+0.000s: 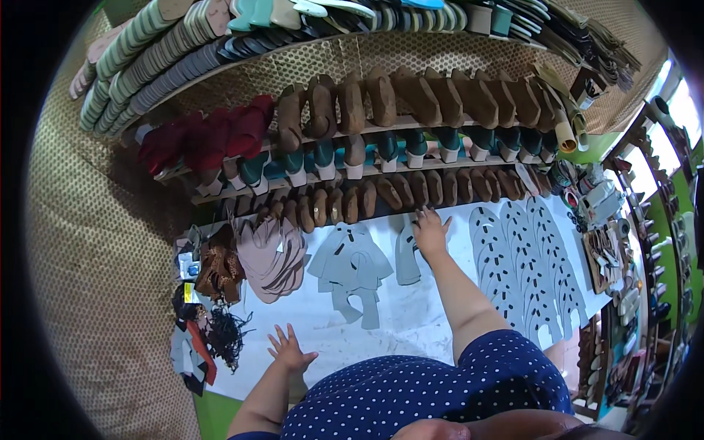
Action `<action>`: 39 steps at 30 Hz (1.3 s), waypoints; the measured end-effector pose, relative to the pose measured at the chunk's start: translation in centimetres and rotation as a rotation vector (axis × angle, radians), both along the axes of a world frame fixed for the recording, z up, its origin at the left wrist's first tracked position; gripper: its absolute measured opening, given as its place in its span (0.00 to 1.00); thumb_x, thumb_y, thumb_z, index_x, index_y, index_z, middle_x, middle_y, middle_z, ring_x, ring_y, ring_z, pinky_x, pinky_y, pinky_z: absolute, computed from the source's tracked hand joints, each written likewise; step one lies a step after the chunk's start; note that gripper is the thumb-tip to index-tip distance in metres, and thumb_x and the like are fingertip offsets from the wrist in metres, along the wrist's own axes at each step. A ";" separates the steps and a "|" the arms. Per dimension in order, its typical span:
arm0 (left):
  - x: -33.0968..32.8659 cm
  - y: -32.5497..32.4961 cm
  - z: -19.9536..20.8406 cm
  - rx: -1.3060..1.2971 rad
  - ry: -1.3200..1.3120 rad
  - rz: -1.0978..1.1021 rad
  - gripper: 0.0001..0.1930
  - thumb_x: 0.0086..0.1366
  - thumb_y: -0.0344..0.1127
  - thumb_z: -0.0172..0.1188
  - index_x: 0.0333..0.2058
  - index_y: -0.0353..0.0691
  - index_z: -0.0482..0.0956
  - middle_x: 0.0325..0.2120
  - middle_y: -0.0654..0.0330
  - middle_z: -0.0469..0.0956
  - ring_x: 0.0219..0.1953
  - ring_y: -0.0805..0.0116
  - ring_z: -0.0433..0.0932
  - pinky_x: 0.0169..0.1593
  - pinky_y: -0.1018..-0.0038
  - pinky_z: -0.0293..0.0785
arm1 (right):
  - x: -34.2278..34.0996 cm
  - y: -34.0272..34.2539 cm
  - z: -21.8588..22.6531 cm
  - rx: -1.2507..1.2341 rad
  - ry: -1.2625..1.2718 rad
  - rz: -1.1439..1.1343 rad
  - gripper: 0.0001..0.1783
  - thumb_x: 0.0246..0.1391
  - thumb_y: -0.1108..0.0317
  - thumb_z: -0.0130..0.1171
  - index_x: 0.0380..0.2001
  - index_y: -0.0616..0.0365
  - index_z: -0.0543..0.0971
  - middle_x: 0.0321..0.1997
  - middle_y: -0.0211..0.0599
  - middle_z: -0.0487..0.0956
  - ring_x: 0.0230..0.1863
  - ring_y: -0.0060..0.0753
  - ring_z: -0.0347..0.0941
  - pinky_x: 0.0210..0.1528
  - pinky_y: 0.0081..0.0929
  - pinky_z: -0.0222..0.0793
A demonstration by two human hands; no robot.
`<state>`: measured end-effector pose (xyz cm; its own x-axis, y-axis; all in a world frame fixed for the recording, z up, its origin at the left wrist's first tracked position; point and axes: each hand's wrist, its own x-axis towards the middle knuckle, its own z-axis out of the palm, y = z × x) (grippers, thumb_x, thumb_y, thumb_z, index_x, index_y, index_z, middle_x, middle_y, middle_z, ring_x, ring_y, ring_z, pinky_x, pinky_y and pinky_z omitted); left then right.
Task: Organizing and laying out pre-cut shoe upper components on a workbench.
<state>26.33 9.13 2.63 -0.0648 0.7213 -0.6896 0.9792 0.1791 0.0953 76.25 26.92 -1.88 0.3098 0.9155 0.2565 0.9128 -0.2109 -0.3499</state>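
Note:
My right hand [432,233] reaches to the far side of the white work table [293,321], fingers stretched out. It lies at the upper end of a grey cut shoe piece [408,262]; whether it presses on it I cannot tell. To its left is a spread of overlapping grey shoe pieces [350,258]. On its right, long rows of overlapping grey pieces [529,257] bear small dark marks. Near the front edge, my left hand [292,353] hovers over or rests on the white surface, fingers spread, holding nothing.
Pinkish cut pieces [271,260], brown patterned material [220,265] and black stringy scraps [226,336] lie at the left. Brown shoe lasts [433,189] line the table's back edge, below shelves of larger lasts [381,95] and stacked soles [158,70]. Tools and containers [603,198] crowd the right.

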 end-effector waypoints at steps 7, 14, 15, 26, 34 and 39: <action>1.0 0.2 1.9 -0.051 0.033 0.032 0.73 0.48 0.65 0.73 0.74 0.47 0.23 0.72 0.38 0.16 0.72 0.28 0.16 0.69 0.31 0.27 | -4.4 -2.9 2.9 -0.333 0.012 0.089 0.45 0.55 0.40 0.60 0.73 0.38 0.59 0.78 0.44 0.55 0.78 0.53 0.46 0.72 0.75 0.36; 1.0 0.7 1.9 -0.099 0.043 0.007 0.75 0.47 0.64 0.75 0.73 0.47 0.20 0.72 0.38 0.13 0.71 0.27 0.13 0.68 0.29 0.28 | -4.7 -2.5 2.7 -0.418 -0.086 0.071 0.45 0.58 0.35 0.54 0.74 0.37 0.58 0.79 0.40 0.52 0.80 0.52 0.41 0.75 0.67 0.33; 1.2 0.6 2.3 -0.104 0.051 0.012 0.73 0.48 0.63 0.74 0.73 0.48 0.21 0.72 0.39 0.14 0.72 0.28 0.14 0.69 0.31 0.28 | -4.8 -2.5 2.7 -0.415 -0.077 0.079 0.44 0.58 0.35 0.54 0.74 0.37 0.58 0.79 0.40 0.52 0.80 0.52 0.41 0.74 0.68 0.32; 1.0 0.4 2.6 -0.101 0.050 -0.002 0.73 0.49 0.65 0.72 0.73 0.49 0.21 0.72 0.41 0.13 0.72 0.29 0.14 0.69 0.30 0.28 | -10.3 -0.7 4.1 -0.379 0.023 0.157 0.36 0.60 0.45 0.54 0.67 0.53 0.70 0.71 0.35 0.69 0.78 0.50 0.47 0.69 0.83 0.26; -0.1 -0.1 0.7 -0.060 0.025 -0.028 0.77 0.44 0.70 0.73 0.73 0.48 0.20 0.71 0.38 0.12 0.71 0.26 0.13 0.66 0.26 0.29 | -14.3 -1.1 3.8 -0.303 0.001 0.093 0.16 0.56 0.57 0.60 0.45 0.50 0.84 0.54 0.34 0.82 0.70 0.42 0.64 0.69 0.83 0.32; -0.3 -0.3 0.9 -0.027 0.001 -0.030 0.77 0.44 0.72 0.72 0.73 0.49 0.20 0.72 0.40 0.12 0.71 0.27 0.12 0.66 0.26 0.29 | -13.9 -1.1 3.7 -0.323 -0.061 0.162 0.11 0.53 0.63 0.63 0.40 0.49 0.85 0.44 0.33 0.84 0.56 0.37 0.76 0.70 0.77 0.43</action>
<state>26.04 8.87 3.56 -0.0444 0.7038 -0.7090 0.9842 0.1527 0.0899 62.31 25.86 1.86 0.1470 0.9883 -0.0404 0.9605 -0.1524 -0.2327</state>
